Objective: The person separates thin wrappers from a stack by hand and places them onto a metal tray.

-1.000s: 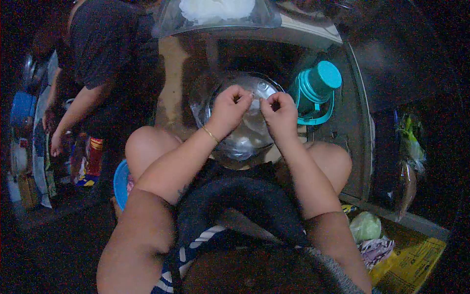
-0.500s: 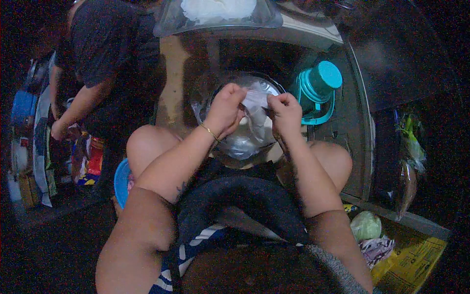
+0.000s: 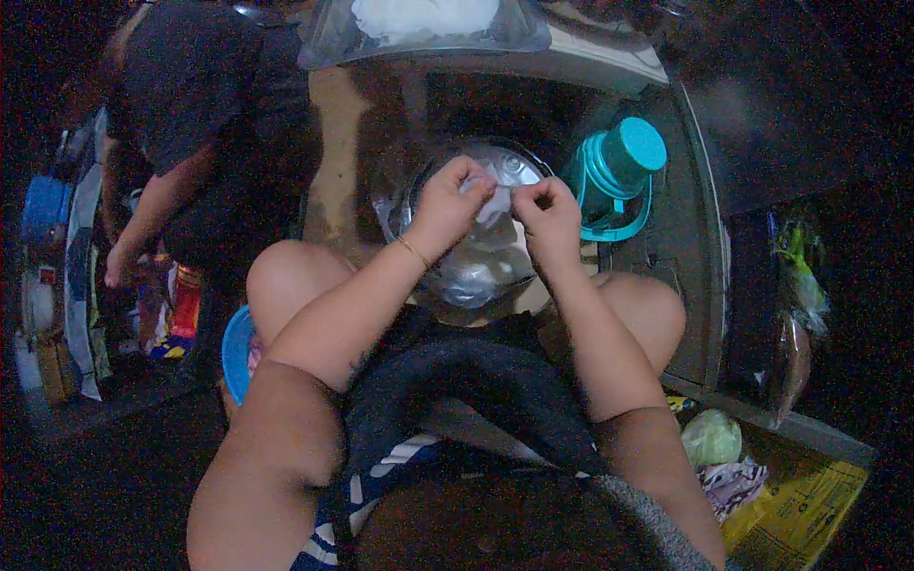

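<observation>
Both hands are raised over a round shiny metal bowl or pot (image 3: 505, 290) between my knees. My left hand (image 3: 449, 207) pinches a thin whitish plastic bag (image 3: 487, 203) between thumb and fingers. On the other side, my right hand (image 3: 552, 219) has its thumb and finger closed on the bag's edge, close to the left fingertips. The bag hangs down in front of the bowl, partly hidden by my left hand. Clear plastic film also shows around the bowl's left rim.
A teal pail with a dipper (image 3: 633, 157) stands to the right. Ahead is a clear tub (image 3: 328, 43) of white stuff. A person in a dark shirt (image 3: 190, 86) works at left. A blue basin (image 3: 234, 357) sits by my left leg; a cabbage (image 3: 711, 440) lies at lower right.
My hands have come closer together at the bag's edge, and less of the bag shows between them. The co-worker has shifted slightly left.
</observation>
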The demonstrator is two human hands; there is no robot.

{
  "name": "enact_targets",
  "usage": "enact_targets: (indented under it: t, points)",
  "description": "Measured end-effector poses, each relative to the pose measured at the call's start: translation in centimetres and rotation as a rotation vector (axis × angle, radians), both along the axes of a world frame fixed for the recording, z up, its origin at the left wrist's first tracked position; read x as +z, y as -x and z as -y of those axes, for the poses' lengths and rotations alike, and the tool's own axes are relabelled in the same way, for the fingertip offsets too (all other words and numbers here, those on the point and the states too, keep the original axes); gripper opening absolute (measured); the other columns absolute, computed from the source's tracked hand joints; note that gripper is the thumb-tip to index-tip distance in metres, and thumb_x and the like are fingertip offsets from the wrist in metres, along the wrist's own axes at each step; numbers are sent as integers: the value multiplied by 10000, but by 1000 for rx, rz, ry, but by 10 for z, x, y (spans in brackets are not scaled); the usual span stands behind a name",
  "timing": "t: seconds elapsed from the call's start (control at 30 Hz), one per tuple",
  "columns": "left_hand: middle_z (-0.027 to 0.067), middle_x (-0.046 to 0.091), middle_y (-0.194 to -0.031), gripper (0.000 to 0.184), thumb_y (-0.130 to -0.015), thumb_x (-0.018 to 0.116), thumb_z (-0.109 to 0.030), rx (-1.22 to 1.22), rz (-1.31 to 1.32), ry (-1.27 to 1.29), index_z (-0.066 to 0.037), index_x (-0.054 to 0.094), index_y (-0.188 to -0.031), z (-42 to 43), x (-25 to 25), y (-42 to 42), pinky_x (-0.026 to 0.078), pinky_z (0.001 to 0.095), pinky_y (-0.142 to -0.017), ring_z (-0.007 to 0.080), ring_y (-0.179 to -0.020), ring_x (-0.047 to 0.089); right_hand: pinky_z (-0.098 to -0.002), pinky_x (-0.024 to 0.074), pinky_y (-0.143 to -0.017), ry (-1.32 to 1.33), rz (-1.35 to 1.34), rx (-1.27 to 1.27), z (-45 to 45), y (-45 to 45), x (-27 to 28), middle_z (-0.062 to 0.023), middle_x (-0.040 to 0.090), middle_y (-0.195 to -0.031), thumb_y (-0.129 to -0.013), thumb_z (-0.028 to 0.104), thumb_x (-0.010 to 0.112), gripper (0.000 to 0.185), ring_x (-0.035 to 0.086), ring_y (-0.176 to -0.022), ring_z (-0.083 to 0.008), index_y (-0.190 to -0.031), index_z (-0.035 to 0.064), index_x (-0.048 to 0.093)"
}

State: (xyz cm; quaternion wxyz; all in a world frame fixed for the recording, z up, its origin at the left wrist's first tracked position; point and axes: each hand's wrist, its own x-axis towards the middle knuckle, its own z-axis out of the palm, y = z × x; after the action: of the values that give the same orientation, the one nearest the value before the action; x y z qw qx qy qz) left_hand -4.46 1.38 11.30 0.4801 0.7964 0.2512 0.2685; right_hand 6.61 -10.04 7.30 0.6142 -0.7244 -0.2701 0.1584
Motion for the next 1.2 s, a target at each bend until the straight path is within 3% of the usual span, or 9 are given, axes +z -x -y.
enact_targets:
  t: [0.2, 0.4, 0.57, 0.67, 0.77, 0.83, 0.93, 1.03, 1.2]
  points:
    - [88, 609, -859, 135, -874, 589, -148, -26, -91, -44, -46, 545, -950, -6, -7, -4, 477, 315, -733, 178, -778, 583, -292, 486, -467, -303, -676, 61, -1, 6, 19, -83, 604, -753, -817, 103, 660, 119, 605, -616, -171, -845, 32, 569]
    - [135, 609, -817, 200, -903, 542, -211, 71, -100, -4, -18, 526, -957, -12, 6, -2, 466, 341, -693, 221, -755, 593, -375, 511, -594, -67, -816, 104, 7, -13, -8, -50, 545, -757, -894, 379, 572, 331, 567, -621, -183, -969, 66, 495]
    - [126, 594, -938, 262, -973, 428, -259, 228, -63, 227, -25, 511, -1058, -11, 28, 2, 463, 370, -766, 213, -849, 574, -533, 445, -771, 164, -1576, -12, 10, 46, 18, -135, 581, -1019, -852, 641, 451, 644, 560, -912, -280, -1112, 56, 517]
    - [105, 587, -1008, 288, -992, 378, -271, 275, 281, 720, -41, 475, -1134, 4, 29, -1, 482, 382, -786, 237, -908, 576, -504, 400, -892, -360, -1708, 433, 11, 62, 25, -149, 566, -1129, -867, 549, 517, 627, 512, -1038, -300, -1214, 27, 491]
    - [112, 575, -1061, 311, -971, 434, -270, 333, 257, 815, -63, 447, -1202, -2, 2, 6, 501, 397, -794, 254, -955, 579, -458, 404, -921, -581, -1417, 309, -7, 45, -21, -141, 566, -1154, -861, 383, 603, 518, 507, -1065, -286, -1214, 18, 499]
    - [126, 569, -1091, 342, -932, 530, -258, 274, 326, 893, -66, 458, -1206, -12, -26, 11, 504, 392, -792, 258, -959, 583, -358, 490, -798, -522, -1171, 288, 4, 33, 17, -109, 614, -1062, -814, 143, 643, 366, 579, -955, -232, -1136, 1, 543]
    - [148, 567, -1051, 331, -834, 659, -184, 409, -359, 207, -59, 499, -1095, -24, -35, 19, 480, 373, -841, 276, -962, 578, -313, 521, -726, -330, -657, 209, 10, 10, 7, -87, 642, -983, -796, 45, 622, 305, 623, -859, -206, -1093, 0, 567]
    - [156, 580, -1080, 469, -708, 741, -144, 272, -81, -464, -72, 536, -1125, -24, -22, 14, 439, 382, -911, 331, -1039, 547, -301, 531, -713, -344, -790, 192, 3, -5, -6, -79, 651, -951, -784, -35, 599, 320, 642, -811, -193, -1101, -5, 566]
    - [124, 582, -1140, 480, -715, 722, -232, -160, -18, -443, -108, 579, -1156, -10, 4, 8, 392, 388, -977, 302, -1119, 519, -259, 511, -661, -253, -743, 323, 1, 5, 21, -61, 640, -915, -801, -53, 578, 347, 621, -757, -141, -1142, 4, 542]
